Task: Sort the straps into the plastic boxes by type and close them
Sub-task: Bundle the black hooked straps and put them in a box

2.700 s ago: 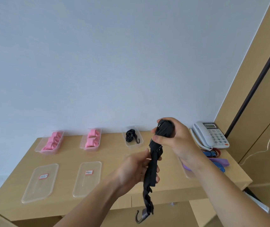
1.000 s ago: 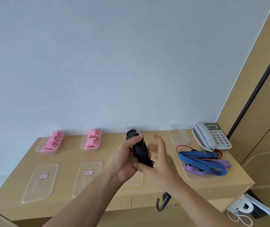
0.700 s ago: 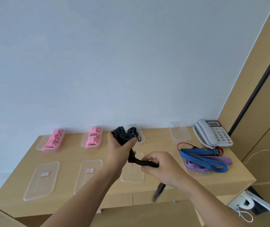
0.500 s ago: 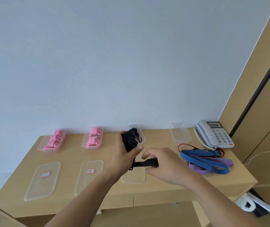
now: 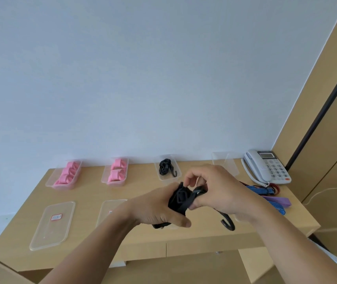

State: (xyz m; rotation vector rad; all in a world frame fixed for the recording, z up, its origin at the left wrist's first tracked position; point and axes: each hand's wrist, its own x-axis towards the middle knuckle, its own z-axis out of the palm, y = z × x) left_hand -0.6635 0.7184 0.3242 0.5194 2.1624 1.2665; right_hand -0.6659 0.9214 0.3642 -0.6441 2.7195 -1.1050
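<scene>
A black strap (image 5: 180, 200), bunched into a wad, is gripped above the bench (image 5: 89, 193) by the left hand (image 5: 159, 210) and the right hand (image 5: 218, 191). Its dark hook (image 5: 228, 223) dangles below. At the back stand four clear, open boxes. The first box (image 5: 65, 177) and second box (image 5: 115, 173) hold pink rolled straps, the third box (image 5: 167, 169) holds a coiled black one, and the fourth box (image 5: 224, 160) stands rightmost. Two labelled lids (image 5: 52, 224) lie flat nearer the front. Blue straps (image 5: 265, 190) and a purple strap (image 5: 280, 200) lie loose at the right.

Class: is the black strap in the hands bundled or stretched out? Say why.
Bundled. The strap is a wad gripped by the left hand and right hand; only its hook hangs free.
</scene>
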